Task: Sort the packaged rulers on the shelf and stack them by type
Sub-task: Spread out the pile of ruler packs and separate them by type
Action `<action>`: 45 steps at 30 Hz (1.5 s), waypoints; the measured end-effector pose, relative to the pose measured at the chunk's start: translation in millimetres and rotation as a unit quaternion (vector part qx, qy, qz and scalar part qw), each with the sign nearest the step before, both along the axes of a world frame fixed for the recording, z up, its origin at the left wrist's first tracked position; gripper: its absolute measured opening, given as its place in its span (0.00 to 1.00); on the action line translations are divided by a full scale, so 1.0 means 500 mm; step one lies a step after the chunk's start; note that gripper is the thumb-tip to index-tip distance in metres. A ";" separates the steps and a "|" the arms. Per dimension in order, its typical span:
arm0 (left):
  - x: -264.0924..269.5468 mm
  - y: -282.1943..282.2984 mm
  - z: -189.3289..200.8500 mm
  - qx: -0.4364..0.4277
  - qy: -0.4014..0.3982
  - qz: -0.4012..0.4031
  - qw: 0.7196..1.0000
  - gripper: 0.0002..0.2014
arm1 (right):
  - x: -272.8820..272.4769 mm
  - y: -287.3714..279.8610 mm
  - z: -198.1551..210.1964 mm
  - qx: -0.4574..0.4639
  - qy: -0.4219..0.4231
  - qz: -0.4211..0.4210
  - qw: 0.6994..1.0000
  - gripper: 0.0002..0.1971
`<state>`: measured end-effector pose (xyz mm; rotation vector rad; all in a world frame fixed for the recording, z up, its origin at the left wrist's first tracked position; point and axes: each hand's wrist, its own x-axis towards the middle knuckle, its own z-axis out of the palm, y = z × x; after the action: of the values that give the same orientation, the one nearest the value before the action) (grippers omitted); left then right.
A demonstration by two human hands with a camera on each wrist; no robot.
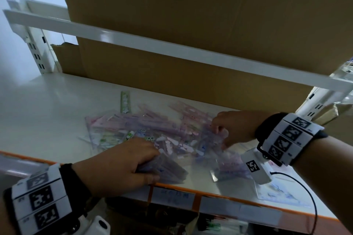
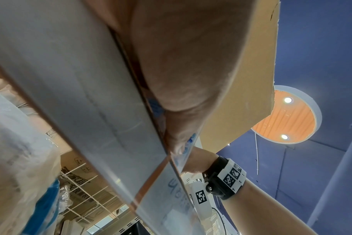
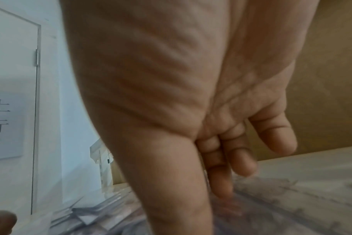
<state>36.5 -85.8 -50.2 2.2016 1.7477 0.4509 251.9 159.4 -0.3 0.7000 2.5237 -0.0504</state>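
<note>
A loose pile of packaged rulers (image 1: 152, 126), mostly purple and pink with a few green, lies mid-shelf. My left hand (image 1: 154, 164) grips a bundle of purple ruler packs (image 1: 170, 168) at the shelf's front edge, thumb underneath. My right hand (image 1: 219, 135) pinches a clear pack (image 1: 224, 136) at the pile's right side. In the left wrist view the palm (image 2: 181, 63) presses blue-printed packs (image 2: 157, 108) against the shelf edge (image 2: 90, 95). The right wrist view has the fingers (image 3: 219, 182) reaching down into blurred rulers (image 3: 271, 206).
A big cardboard box (image 1: 191, 15) fills the back of the shelf behind a white rail (image 1: 152, 44). A small purple stack (image 1: 231, 170) and flat clear packs (image 1: 277, 194) lie near the orange front edge (image 1: 210, 194). One green ruler (image 1: 125, 102) lies behind the pile.
</note>
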 end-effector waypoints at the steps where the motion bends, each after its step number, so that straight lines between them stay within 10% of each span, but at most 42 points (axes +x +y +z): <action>1: -0.001 0.000 -0.001 -0.001 0.000 0.001 1.000 0.22 | 0.001 0.001 0.001 -0.003 -0.006 -0.010 1.000 0.21; 8: -0.003 0.000 -0.005 0.002 -0.001 0.005 1.000 0.23 | 0.003 0.008 0.006 -0.044 0.066 -0.095 0.992 0.10; 17: -0.007 0.003 -0.010 0.008 -0.005 0.004 1.000 0.25 | 0.068 0.051 0.017 -0.260 0.349 -0.243 0.867 0.04; 30: -0.008 0.004 -0.011 -0.002 -0.018 0.000 1.000 0.19 | 0.149 0.035 0.030 -0.171 0.278 -0.330 0.886 0.08; 38: -0.008 0.002 -0.004 -0.009 -0.038 -0.004 0.999 0.20 | 0.133 -0.066 0.013 -0.139 0.400 -0.307 0.852 0.08; 45: -0.003 0.001 0.004 -0.013 -0.035 0.004 0.999 0.19 | 0.058 -0.210 -0.003 -0.261 0.434 -0.231 0.831 0.08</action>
<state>35.0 -85.3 -48.3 2.1343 1.7176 0.4990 280.9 54.5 -1.6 1.2125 2.8078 -1.4734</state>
